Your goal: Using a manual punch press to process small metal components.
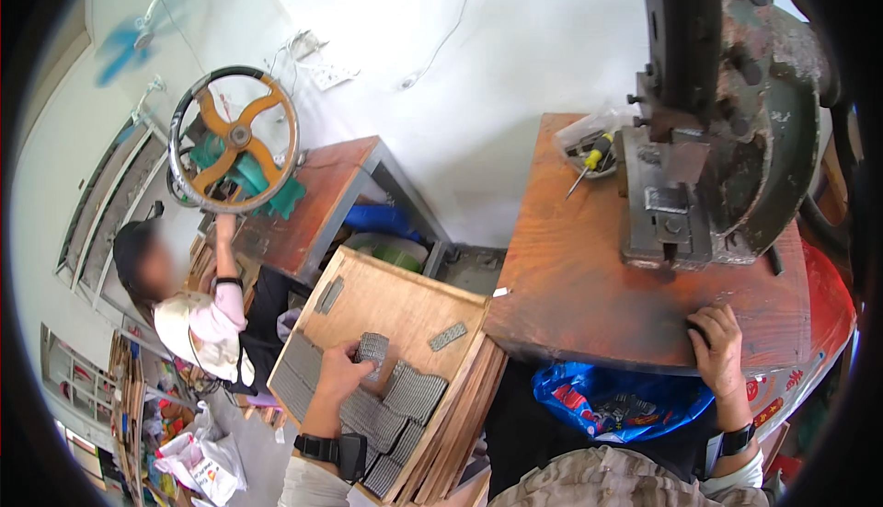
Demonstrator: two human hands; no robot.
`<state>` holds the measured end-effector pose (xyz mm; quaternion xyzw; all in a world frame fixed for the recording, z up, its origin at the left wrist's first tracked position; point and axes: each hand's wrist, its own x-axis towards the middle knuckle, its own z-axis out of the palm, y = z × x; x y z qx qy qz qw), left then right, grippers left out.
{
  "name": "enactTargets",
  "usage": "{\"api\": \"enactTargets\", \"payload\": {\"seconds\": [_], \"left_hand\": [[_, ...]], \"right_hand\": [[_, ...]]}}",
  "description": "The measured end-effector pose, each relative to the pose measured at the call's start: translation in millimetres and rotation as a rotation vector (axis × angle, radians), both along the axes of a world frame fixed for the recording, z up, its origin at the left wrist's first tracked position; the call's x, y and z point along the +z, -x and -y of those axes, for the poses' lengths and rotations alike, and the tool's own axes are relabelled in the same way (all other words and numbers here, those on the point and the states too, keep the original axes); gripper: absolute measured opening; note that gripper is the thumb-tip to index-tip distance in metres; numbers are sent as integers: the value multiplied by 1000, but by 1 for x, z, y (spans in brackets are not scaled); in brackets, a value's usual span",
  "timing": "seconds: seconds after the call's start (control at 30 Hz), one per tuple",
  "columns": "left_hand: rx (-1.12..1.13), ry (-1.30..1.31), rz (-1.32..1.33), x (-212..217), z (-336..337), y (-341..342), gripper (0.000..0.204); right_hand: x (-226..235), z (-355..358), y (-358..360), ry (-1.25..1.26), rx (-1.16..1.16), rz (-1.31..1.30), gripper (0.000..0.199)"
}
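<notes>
My left hand is closed around a short block of grey ridged metal strips, held above a shallow wooden tray. Rows of similar grey strips fill the tray's near part. Two small loose pieces, one a ridged strip and the other a grey piece, lie on its bare wood. My right hand rests at the near edge of the reddish-brown worktable, fingers apart, beside a dark stain. Beyond it stands a heavy press with a metal die block.
A yellow-handled screwdriver leans in a clear plastic container beside the press. Under the table edge, a blue bag hangs open. At left, another person reaches toward a machine with a large handwheel. Stacked boards support the tray.
</notes>
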<state>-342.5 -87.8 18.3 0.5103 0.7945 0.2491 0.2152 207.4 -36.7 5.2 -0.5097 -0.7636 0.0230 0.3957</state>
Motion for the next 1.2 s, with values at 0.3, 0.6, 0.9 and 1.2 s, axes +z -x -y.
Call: {"api": "enactTargets", "payload": {"seconds": [0.3,0.6,0.9,1.2], "left_hand": [[-441,-282,321,61,-116,-205,42],[-609,-417,-42,85,-211,-374,41],[-769,-379,604,99,-213,-389,27],[-792,-775,-70,34,-249,-370,34]], "right_hand": [[-4,-2,-7,-85,38,52,24],[-7,1,-16,-66,48,47,21],[-9,2,-22,-50,66,18,22],[-4,-5,-23,-21,132,-246,22]]}}
